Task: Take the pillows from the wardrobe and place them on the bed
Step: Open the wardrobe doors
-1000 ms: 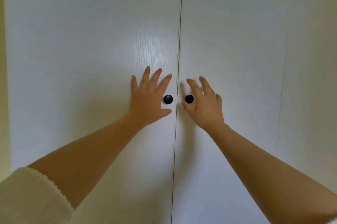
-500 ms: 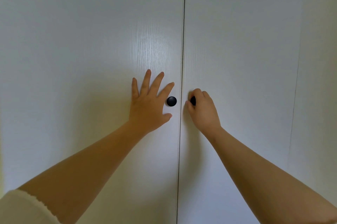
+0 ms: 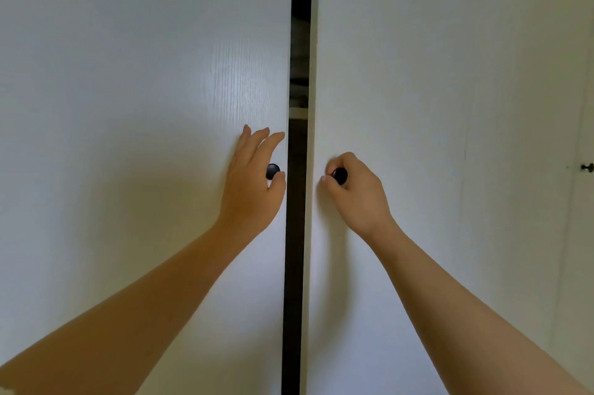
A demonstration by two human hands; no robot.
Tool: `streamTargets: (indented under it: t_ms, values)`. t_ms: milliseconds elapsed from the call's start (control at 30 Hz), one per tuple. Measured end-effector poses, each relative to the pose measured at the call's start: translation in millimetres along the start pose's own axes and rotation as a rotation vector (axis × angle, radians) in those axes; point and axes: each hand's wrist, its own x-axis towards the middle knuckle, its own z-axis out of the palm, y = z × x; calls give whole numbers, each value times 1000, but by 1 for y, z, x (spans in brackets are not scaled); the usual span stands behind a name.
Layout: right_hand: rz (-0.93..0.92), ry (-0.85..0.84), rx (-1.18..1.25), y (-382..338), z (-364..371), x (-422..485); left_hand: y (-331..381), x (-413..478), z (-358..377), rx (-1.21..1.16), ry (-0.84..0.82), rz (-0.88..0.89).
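Pulled ajar since half a second back: wardrobe [image 3: 434, 89] doors, with a dark gap [image 3: 296, 233] between them. Right hand [image 3: 356, 195] curled tight round right knob [image 3: 339, 176]; left hand [image 3: 249, 188] laid with fingers straight along the panel, thumb just touching left knob [image 3: 272, 171], no real grip. Pillows unseen, presumably inside behind the doors. Likely trouble: thumb slipping off that knob, left door swinging back onto fingertips near its edge.

White wood-grain wardrobe doors [image 3: 144, 73] fill view, dark gap [image 3: 297, 233] between. Far right: adjoining white panel [image 3: 583, 266], small dark knob [image 3: 587, 167]. Soft light.
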Motion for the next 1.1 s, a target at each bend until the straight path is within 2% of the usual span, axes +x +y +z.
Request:
streamTargets:
  t_ms: [167,333,433,533,700,833,1000,1100]
  values:
    - [35,41,127,-5,-50,-29,44,-15,7,-233,-69,-52]
    - [53,38,162,-7,-110,-59,89,-27,27,-755,-238,-210]
    - [86,90,128,-2,-138,-69,110,-35,45,-910,-305,-255]
    - [114,136,82,-6,-124,-59,95,-27,57,-992,-413,-181]
    - [139,183,21,8,-161,-73,149,-37,90,-1149,-506,-89]
    - [206,221,101,23,-189,-84,180,-47,125,-1210,-481,-31]
    - [408,226,290,50,-222,-102,217,-55,160,-1013,-454,47]
    - [446,322,319,66,-233,-109,240,-58,178,-877,-475,75]
